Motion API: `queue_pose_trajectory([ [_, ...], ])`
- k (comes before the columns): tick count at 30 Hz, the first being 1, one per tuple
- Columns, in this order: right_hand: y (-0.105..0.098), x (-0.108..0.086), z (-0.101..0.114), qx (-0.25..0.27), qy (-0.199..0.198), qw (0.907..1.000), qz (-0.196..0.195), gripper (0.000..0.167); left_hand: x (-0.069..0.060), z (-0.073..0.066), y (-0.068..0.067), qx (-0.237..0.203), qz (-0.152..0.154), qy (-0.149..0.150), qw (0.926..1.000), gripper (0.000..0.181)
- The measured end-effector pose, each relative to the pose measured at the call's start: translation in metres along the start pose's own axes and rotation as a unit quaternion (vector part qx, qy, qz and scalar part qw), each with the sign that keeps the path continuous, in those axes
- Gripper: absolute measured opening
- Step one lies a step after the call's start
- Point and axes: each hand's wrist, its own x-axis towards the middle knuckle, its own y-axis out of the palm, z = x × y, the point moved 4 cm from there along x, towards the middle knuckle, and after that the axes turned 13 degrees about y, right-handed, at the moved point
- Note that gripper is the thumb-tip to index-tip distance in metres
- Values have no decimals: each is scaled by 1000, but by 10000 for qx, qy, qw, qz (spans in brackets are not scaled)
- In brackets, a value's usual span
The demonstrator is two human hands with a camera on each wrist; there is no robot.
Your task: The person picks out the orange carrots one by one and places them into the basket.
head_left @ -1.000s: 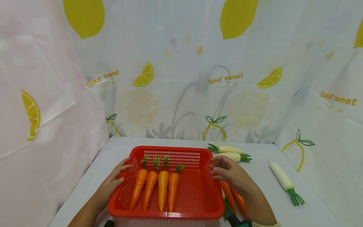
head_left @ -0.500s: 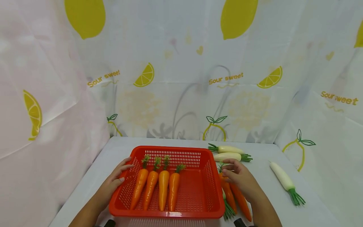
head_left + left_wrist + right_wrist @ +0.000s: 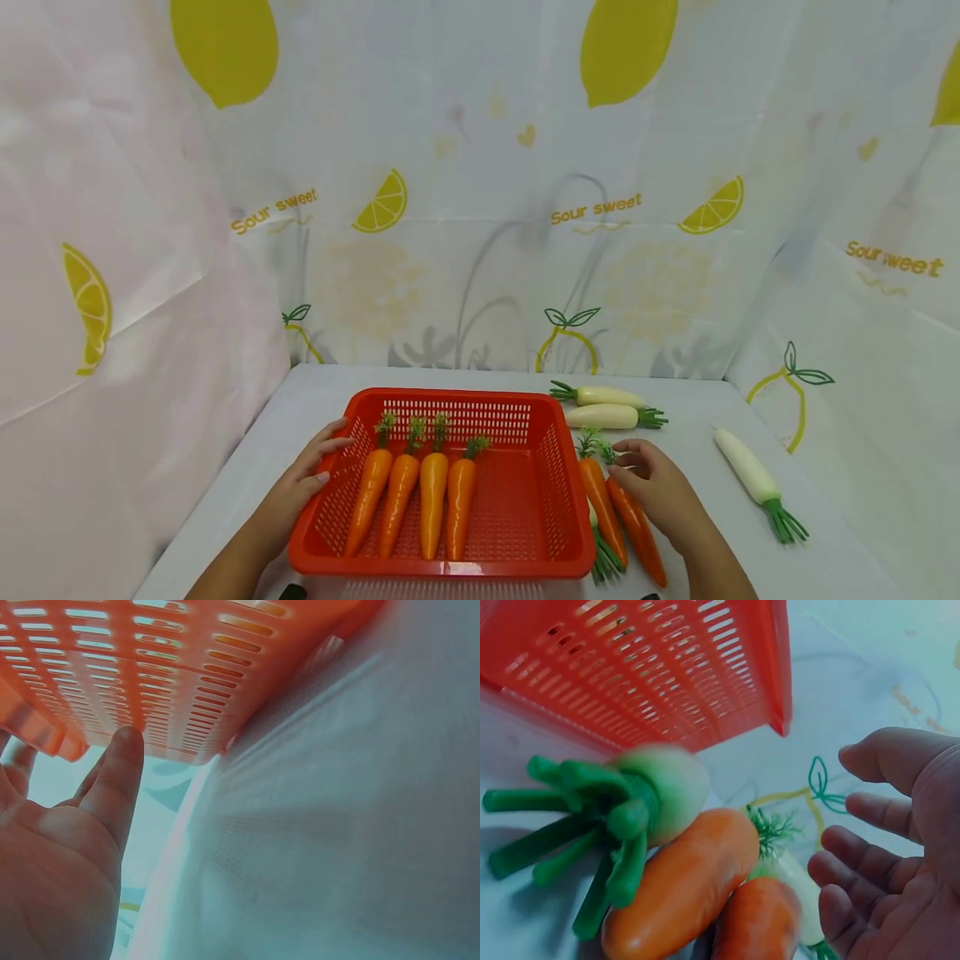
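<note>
A red perforated plastic basket (image 3: 517, 500) stands in front of me with several orange carrots (image 3: 432, 504) side by side in its left half. At its left rim rests my left hand (image 3: 288, 492), fingers fairly straight; the left wrist view shows its thumb (image 3: 124, 772) against the slotted wall. My right hand (image 3: 656, 483) hovers just above two carrots (image 3: 633, 525) on the table to the basket's right, holding nothing. Its loosely bent fingers (image 3: 862, 847) show apart from them in the right wrist view. Beside these carrots lies a white radish (image 3: 667, 795), partly hidden by the basket in the head view.
Two white radishes (image 3: 603, 415) lie behind the basket's right corner. Another radish (image 3: 750, 471) lies farther right on the white table (image 3: 720, 533). Lemon-printed cloth (image 3: 480, 208) hangs at the back and both sides.
My right hand has left the basket's right rim and moved right and toward me, uncovering the two carrots. The left hand and basket have stayed in place.
</note>
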Motion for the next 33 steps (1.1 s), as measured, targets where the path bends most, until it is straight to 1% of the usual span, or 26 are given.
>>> queue_pose_trajectory([
  [4,-1,2,-9,-358,143,9990,-208,45,-2,0,1,22,-1,7,10000,45],
  [7,-1,4,-13,-709,112,9967,-375,45,-4,-1,1,89,-42,-28,9999,45],
  [10,-3,5,-15,-1098,-53,9927,-497,45,-4,-2,1,84,-38,-86,9999,45],
  [13,-5,5,-17,-1516,-336,9860,-609,46,-4,-3,2,62,-35,-111,9999,45],
  [16,-7,6,-20,-1702,-453,9822,-650,50,-3,-3,2,47,-39,-96,9999,45],
  [19,-8,8,-24,-1735,-370,9823,-599,53,-1,-3,2,37,-36,-89,9999,45],
  [23,-8,12,-30,-1672,-235,9847,-421,54,-1,-3,2,41,-35,-105,9999,45],
  [27,-8,16,-34,-1573,-263,9869,-250,53,-1,-2,1,49,-28,-55,10000,45],
  [33,-7,17,-39,-1459,-161,9891,-94,60,-2,1,0,160,-23,37,9999,45],
])
